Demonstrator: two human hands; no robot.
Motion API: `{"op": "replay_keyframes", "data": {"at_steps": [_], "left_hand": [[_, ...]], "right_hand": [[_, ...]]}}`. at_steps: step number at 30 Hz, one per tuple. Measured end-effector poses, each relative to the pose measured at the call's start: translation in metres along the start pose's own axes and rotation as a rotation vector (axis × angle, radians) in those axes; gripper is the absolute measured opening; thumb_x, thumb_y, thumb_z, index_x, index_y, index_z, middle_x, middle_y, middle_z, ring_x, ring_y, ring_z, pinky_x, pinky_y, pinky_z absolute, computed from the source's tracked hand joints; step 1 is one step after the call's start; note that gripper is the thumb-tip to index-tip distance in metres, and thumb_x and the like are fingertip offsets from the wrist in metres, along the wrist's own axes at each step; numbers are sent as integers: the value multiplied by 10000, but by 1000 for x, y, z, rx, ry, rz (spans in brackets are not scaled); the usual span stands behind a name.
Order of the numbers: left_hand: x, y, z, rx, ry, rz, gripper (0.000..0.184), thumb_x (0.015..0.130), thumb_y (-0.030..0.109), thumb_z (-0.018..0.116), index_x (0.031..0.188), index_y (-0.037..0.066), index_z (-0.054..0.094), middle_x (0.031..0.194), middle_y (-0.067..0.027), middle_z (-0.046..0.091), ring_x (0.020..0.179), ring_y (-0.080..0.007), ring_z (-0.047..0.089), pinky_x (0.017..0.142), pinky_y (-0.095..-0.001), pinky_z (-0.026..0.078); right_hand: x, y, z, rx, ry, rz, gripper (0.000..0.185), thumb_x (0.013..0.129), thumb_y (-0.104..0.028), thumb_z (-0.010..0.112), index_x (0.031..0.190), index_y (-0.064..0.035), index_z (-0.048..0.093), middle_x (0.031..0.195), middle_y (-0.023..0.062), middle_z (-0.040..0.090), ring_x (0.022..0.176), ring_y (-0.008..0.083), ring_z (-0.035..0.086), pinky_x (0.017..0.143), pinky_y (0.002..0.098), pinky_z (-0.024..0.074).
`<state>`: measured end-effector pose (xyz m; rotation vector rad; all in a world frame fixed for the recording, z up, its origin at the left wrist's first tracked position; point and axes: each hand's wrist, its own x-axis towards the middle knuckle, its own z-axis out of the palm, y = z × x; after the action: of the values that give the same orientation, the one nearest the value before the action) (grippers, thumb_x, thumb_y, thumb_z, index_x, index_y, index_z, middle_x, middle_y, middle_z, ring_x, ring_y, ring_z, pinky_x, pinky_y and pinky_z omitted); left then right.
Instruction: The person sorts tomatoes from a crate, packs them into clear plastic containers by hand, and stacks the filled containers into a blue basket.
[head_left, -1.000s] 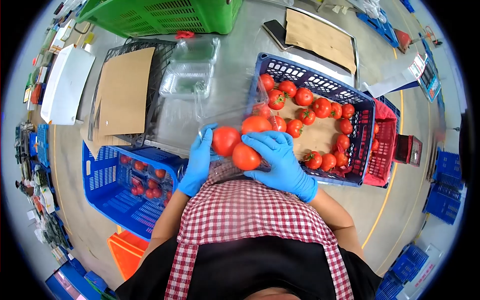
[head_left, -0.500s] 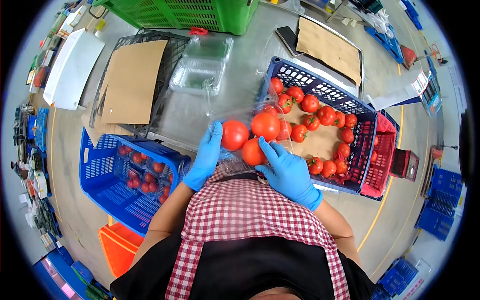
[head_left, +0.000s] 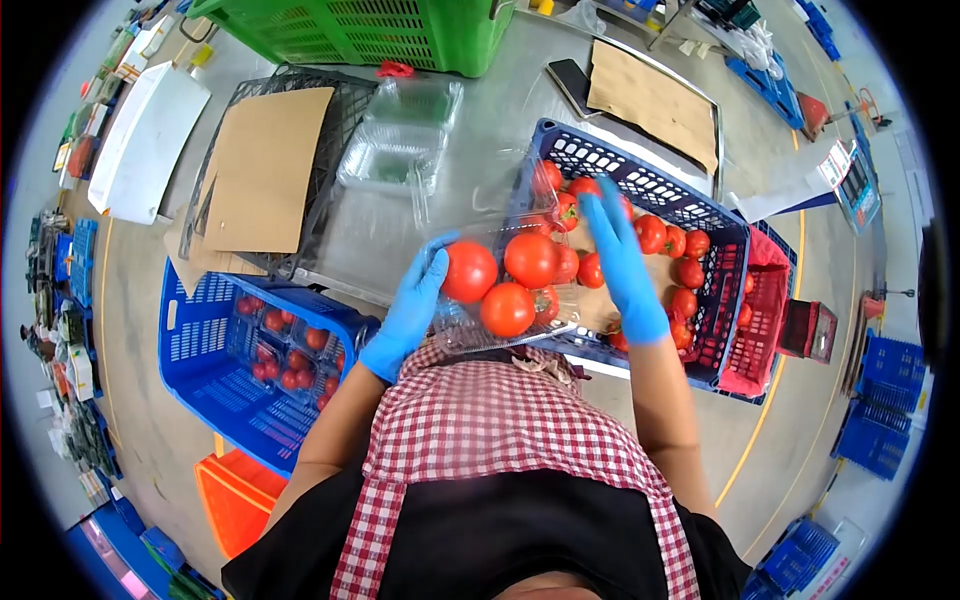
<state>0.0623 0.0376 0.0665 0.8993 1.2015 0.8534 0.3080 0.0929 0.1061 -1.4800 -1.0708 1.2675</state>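
In the head view, the left hand (head_left: 408, 308) is clamped on the left edge of a clear plastic clamshell (head_left: 468, 334), which lies just to that hand's right with three big tomatoes (head_left: 507, 309) in it. The right hand (head_left: 622, 262) is blurred, its fingers stretched out over the navy crate (head_left: 728, 290); whether it touches anything there I cannot tell. The clamshell looks thin and light, likely to flex under its load, so a hold low on the side wall, with support underneath, should serve better than a pinch at the lid. The big tomatoes seem weighty, firm yet easily bruised, and probably slick: best cupped around the widest part. Those beside the left hand are round, smooth, bright red and glossy; the loose tomatoes (head_left: 651, 234) around the right hand are red too, at least one with a green calyx.
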Motion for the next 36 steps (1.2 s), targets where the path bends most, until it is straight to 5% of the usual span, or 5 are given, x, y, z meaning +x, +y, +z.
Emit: {"op": "replay_keyframes", "data": {"at_steps": [5,13,26,29,36], "left_hand": [[-4,20,4,-167,-1,-4,480,996,396,368,1408,152,340,1384,-79,400,1275,-211,382,1033,-392,352],[-31,38,3,-136,125,-113,612,914,282,577,1420,100,285,1365,-139,389,1227,-215,429,968,-361,420],[-104,-11,9,-412,-32,-203,336,896,182,598,1192,51,506,1042,-57,567,982,-157,573,847,-290,470],[-112,-39,10,103,-37,317,318,877,148,616,1162,46,515,1078,-58,553,999,-161,568,858,-295,476],[-105,-37,29,-616,230,-143,206,860,95,606,1043,23,546,952,-67,579,894,-167,610,759,-311,548]], "right_hand": [[23,20,1,841,-253,354,633,952,-542,353,1341,-48,424,1284,155,519,1159,272,495,1035,350,313],[-57,24,-6,385,-117,169,343,884,-113,590,1199,-1,512,1227,112,548,1128,183,494,956,331,405],[-109,47,-46,62,-281,491,205,887,-95,508,1057,16,537,878,117,631,728,185,630,688,293,514],[-109,40,-43,5,-351,487,230,922,-179,454,1014,11,546,821,126,630,683,194,632,655,296,514],[-90,33,-31,5,-295,594,174,867,-161,468,843,-16,561,680,131,624,524,201,616,506,271,502]]}}
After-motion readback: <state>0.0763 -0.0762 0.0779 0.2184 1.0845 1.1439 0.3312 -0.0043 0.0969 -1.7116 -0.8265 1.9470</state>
